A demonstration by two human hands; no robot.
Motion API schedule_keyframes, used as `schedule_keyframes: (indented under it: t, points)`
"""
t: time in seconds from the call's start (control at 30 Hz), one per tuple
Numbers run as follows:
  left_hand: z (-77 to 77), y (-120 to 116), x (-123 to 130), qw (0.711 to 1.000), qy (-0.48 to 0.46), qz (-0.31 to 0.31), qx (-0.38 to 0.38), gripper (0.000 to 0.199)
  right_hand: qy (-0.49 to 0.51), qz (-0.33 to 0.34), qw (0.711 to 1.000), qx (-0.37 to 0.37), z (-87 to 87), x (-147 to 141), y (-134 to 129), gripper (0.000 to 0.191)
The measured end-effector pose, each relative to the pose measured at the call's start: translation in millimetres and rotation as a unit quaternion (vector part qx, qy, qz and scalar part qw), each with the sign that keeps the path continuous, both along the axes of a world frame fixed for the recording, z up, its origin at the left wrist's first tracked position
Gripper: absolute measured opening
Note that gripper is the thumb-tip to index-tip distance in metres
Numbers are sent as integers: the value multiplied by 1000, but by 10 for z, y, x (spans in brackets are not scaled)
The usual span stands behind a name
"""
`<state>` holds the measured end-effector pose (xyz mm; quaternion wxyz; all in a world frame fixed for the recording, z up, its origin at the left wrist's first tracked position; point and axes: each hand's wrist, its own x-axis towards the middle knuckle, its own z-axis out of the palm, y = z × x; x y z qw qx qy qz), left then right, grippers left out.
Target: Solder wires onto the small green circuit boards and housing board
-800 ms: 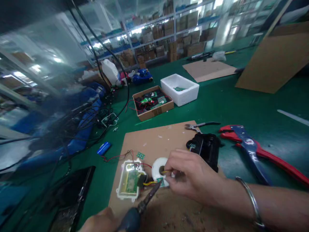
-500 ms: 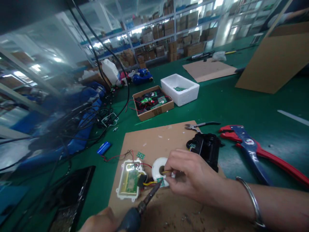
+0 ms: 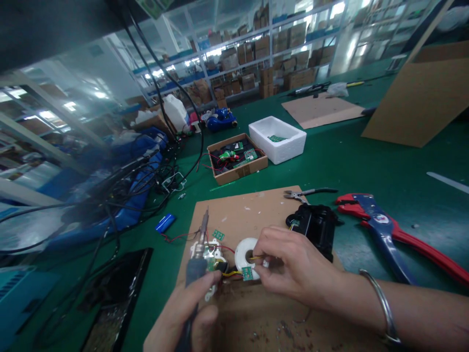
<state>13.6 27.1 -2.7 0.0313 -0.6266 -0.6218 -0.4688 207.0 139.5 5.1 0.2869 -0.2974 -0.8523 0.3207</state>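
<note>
My left hand point(image 3: 186, 313) holds a soldering iron point(image 3: 196, 271) with its tip pointing up and away, over the clear plastic case point(image 3: 210, 250). The left thumb and a finger show near the yellow wires beside the case. My right hand point(image 3: 289, 256) pinches a thin yellowish wire point(image 3: 256, 257) over the white round spool point(image 3: 242, 252). A small green circuit board point(image 3: 247, 274) rests at the front edge of the spool, with yellow and dark wires running left from it. Another small green board point(image 3: 219, 234) lies behind the case on the cardboard sheet point(image 3: 234, 215).
Right of the spool are a black plastic housing point(image 3: 311, 225), cutters point(image 3: 296, 194) and a red-blue wire stripper point(image 3: 383, 230). Farther back stand a parts box point(image 3: 240, 171) and a white foam box point(image 3: 287, 151). At left are a blue battery point(image 3: 165, 223), cables and a black tray point(image 3: 117, 298).
The soldering iron has lifted off the small board and swung upright to the left. More of my left hand shows. My right hand still pinches at the spool; the whole view has shifted slightly.
</note>
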Motion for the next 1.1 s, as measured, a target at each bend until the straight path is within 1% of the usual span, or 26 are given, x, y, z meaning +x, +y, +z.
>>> schedule_keyframes:
  t: [0.1, 0.2, 0.3, 0.43, 0.53, 0.77, 0.93, 1.0, 1.1]
  points:
    - [2, 108, 161, 999, 21, -40, -18, 17, -1, -2, 1000, 0, 11, -4, -5, 6]
    - [8, 177, 256, 998, 38, -50, -9, 17, 3, -3, 1000, 2, 14, -8, -11, 8]
    - [4, 233, 307, 996, 63, -57, 15, 17, 6, 0, 1000, 1, 12, -6, -15, 9]
    - [-1, 282, 332, 993, 96, -55, 50, 18, 8, 5, 1000, -2, 10, 9, -19, 10]
    - [4, 290, 344, 991, 100, -67, 63, 20, 12, 10, 1000, 1, 19, 25, -22, 8]
    - [-51, 292, 364, 991, 83, -84, 55, 22, -1, 12, 1000, 8, 6, 60, -2, 7]
    - [-85, 295, 373, 994, 75, -73, 44, 20, -24, 12, 999, 21, -26, 66, 3, 8]
    - [-71, 289, 383, 995, 68, -69, 36, 20, -31, 13, 999, 24, -9, 70, -1, 8]
    - [-44, 277, 392, 995, 63, -72, 19, 20, -26, 18, 999, 14, 61, 85, -6, 7]
